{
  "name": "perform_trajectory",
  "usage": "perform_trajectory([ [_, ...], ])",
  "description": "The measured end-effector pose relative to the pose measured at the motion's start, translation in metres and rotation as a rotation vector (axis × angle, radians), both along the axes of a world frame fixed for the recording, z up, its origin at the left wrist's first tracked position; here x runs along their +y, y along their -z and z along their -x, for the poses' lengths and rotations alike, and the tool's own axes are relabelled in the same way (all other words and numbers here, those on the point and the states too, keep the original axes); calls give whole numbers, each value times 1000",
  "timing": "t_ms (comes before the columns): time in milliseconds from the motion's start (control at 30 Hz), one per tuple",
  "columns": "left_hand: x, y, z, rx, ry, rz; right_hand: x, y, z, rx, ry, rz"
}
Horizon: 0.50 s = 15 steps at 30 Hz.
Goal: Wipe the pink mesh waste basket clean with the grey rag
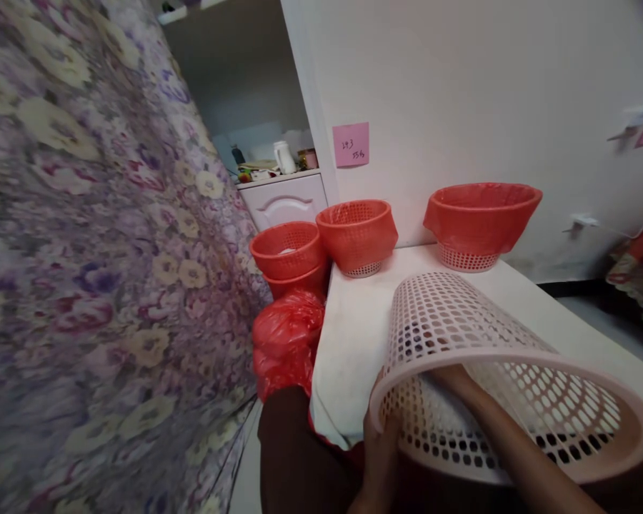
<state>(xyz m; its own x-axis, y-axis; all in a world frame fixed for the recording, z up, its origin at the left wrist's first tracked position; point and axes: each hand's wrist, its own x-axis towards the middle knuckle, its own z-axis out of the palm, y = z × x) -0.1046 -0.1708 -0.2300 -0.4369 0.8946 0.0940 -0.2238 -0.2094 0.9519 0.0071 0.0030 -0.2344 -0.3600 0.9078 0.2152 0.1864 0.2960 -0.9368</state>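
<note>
A pale pink mesh plastic basket lies tipped on its side in front of me, its wide mouth facing me. My left hand is wrapped around the left part of its rim, thumb on the near side. Through the mouth reaches my right arm, so that my right hand is inside the basket near its upper left wall. The mesh hides most of the right fingers, and I cannot see whether they hold anything.
The basket is over a white-covered table. Two pink baskets lined with red bags, a left one and a right one, stand at its far end. Red baskets and a red plastic bag sit left, beside a floral curtain.
</note>
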Motion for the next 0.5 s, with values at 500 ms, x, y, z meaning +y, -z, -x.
perform_trajectory([
  [500, 17, -39, 14, 15, 94, -17, -64, -42, -54, 16, -89, 43],
])
